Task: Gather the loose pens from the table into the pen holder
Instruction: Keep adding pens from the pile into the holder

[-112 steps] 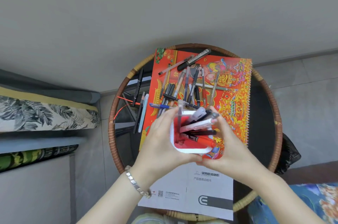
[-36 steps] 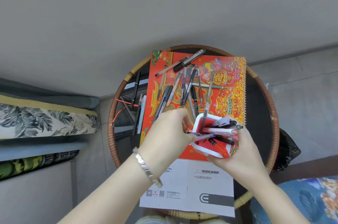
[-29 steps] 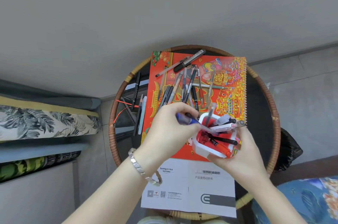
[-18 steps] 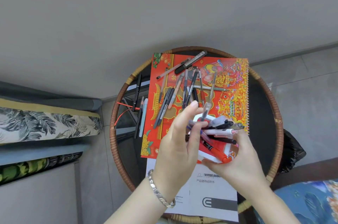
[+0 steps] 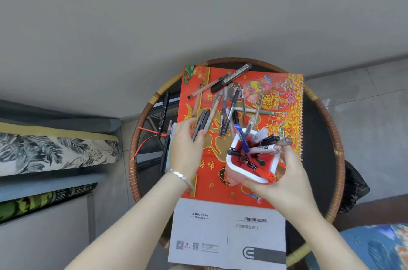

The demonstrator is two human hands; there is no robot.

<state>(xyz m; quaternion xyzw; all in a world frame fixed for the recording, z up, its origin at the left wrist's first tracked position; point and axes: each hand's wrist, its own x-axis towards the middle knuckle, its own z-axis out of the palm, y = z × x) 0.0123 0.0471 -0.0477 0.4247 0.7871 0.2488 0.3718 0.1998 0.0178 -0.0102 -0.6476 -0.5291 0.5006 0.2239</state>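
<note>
The white booklet [image 5: 227,230] reads "Suning", with a QR code [image 5: 195,246] below

- Left hand [image 5: 187,148]: bare, no ring or glove seen.
- Left wrist: silver link bracelet [image 5: 181,177], flat shiny segments, lying just behind the hand.
- Left forearm: no sleeve in view past the bracelet.
- Right hand [image 5: 284,181]: bare; wrist and forearm unadorned, no sleeve, no bracelet.

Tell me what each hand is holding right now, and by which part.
The right hand holds the pen holder, gripping its lower body from the near side. The left hand reaches onto two dark pens; whether it grips them cannot be told.
</note>
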